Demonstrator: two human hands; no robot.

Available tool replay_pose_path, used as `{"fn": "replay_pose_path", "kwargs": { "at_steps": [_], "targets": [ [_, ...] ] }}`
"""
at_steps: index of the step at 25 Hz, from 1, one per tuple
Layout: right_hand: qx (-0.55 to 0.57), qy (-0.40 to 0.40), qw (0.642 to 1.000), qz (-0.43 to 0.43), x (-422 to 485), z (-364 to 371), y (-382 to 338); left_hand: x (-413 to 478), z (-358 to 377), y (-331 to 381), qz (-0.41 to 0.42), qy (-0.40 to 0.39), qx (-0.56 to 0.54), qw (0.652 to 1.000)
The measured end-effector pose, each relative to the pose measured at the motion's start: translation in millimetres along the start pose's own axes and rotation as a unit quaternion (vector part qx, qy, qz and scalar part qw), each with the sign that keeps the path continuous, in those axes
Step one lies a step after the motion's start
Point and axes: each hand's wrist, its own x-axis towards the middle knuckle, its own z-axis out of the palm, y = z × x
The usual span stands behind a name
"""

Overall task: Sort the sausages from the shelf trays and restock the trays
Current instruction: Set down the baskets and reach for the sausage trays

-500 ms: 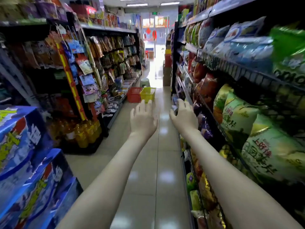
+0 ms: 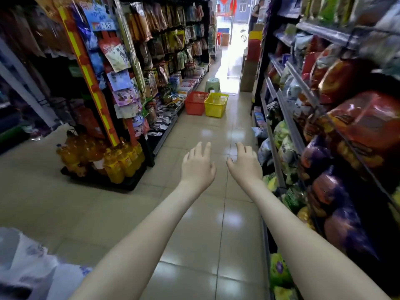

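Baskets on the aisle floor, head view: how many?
2. The red basket sits on the floor against the left shelving. The yellow basket stands beside it on its right, touching or nearly so. More may be hidden behind the shelves.

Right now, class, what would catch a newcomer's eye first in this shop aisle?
The empty left hand and right hand stretch forward over the glossy tiled floor, mid-aisle. Beyond them, a red plastic mesh basket and a yellow plastic mesh basket sit side by side.
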Motion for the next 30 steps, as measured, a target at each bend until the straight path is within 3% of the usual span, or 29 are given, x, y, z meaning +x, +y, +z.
{"fn": "replay_pose_path", "kwargs": {
  "at_steps": [4, 12, 22, 30],
  "targets": [
    [-0.013, -0.05, 0.999, -0.006, 127.6, 44.2, -16.2, 128.5, 30.6, -43.0, 0.013, -0.026, 0.025, 0.999],
    [-0.047, -0.05, 0.993, -0.092, 400.3, 118.5, 27.1, 381.3, 132.4, -103.1, 0.023, -0.04, 0.022, 0.999],
    [0.019, -0.074, 0.993, -0.088, 795.9, 209.8, 66.6, 766.9, 244.2, -158.9, -0.007, -0.028, 0.016, 0.999],
    [0.048, -0.072, 0.993, -0.077, 1129.8, 297.6, 107.3, 1098.5, 360.1, -196.4, 0.05, -0.001, -0.004, 0.999]
  ]
}}
